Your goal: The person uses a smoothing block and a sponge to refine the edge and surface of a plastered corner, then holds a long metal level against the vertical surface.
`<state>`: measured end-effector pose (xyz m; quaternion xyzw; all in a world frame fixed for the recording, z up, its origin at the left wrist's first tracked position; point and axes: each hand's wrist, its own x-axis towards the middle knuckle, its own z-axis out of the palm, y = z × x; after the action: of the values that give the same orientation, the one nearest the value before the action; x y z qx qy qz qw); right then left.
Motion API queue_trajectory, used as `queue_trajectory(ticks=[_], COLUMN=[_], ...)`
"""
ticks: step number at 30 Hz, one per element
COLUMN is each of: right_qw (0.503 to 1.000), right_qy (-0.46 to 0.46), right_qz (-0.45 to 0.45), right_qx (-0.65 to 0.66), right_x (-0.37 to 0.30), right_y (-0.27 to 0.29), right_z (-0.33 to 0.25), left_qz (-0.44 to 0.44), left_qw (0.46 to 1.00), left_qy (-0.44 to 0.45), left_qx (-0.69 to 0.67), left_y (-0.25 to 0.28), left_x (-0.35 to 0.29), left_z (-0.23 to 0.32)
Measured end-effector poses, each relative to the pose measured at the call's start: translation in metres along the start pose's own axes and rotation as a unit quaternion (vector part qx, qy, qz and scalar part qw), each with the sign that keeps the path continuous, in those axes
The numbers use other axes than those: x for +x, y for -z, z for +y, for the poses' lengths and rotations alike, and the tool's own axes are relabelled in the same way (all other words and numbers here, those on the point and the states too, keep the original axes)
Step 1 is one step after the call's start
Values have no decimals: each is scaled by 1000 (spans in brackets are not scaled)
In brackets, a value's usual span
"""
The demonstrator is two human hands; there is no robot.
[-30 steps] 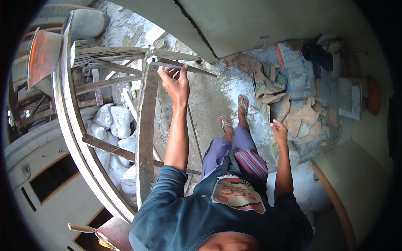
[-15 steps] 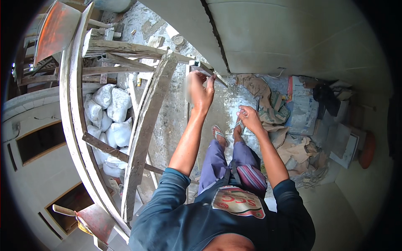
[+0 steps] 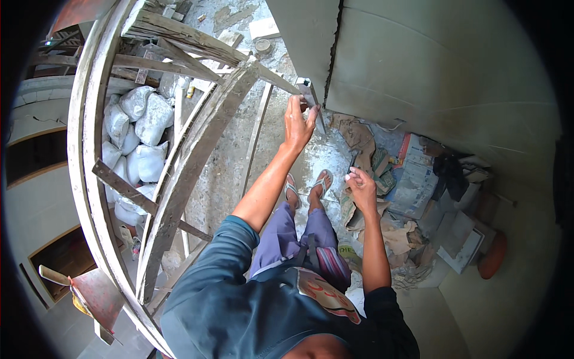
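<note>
My left hand (image 3: 298,124) is raised ahead of me. Its fingers curl against the upper part of a narrow hollow metal bar (image 3: 310,96), which runs down beside the wall corner; the exact grip is partly hidden. Bent fingers and thumb are drawn together on my right hand (image 3: 363,188), held at waist height over the floor. Whatever lies between those fingertips is too small or hidden to make out. Left of my left arm stands a heavy wooden beam (image 3: 200,158), part of a rough timber frame.
White filled bags (image 3: 154,119) are piled behind the timber frame. A grey wall (image 3: 418,66) rises ahead on the right. Torn brown paper (image 3: 403,236), flattened sacks (image 3: 412,182) and a black cloth (image 3: 451,176) litter the right side. A red-stained board (image 3: 101,293) sits lower left.
The view has turned, so the frame and bags sit farther left. My left hand, blurred before, is now sharp at the metal bar; my right hand appears slightly lower.
</note>
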<state>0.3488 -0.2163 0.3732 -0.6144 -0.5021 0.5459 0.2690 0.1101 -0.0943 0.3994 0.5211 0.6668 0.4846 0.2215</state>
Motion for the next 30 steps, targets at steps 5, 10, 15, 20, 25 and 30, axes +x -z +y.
queue_trajectory(ticks=[5, 10, 15, 20, 25, 30], right_qw=[1000, 1000, 994, 990, 986, 911], right_qy=[-5, 4, 78, 96, 60, -219], right_qz=[5, 7, 20, 16, 27, -11], right_qx=[-2, -5, -76, -97, -153, 348], right_x=[36, 114, 201, 273, 341, 386], right_y=[-14, -57, -102, -148, -177, -229], right_z=[41, 112, 171, 226, 306, 368], left_qz=[16, 17, 13, 27, 44, 63], left_qw=[998, 998, 994, 985, 969, 957], left_qy=[-52, -63, -104, -165, -236, -278], left_qx=[18, -15, -37, -45, -48, -55], left_y=[-14, -40, -68, -80, -87, -104], left_x=[9, 8, 3, 2, 8, 5], left_z=[-33, -92, -154, -194, -202, -220])
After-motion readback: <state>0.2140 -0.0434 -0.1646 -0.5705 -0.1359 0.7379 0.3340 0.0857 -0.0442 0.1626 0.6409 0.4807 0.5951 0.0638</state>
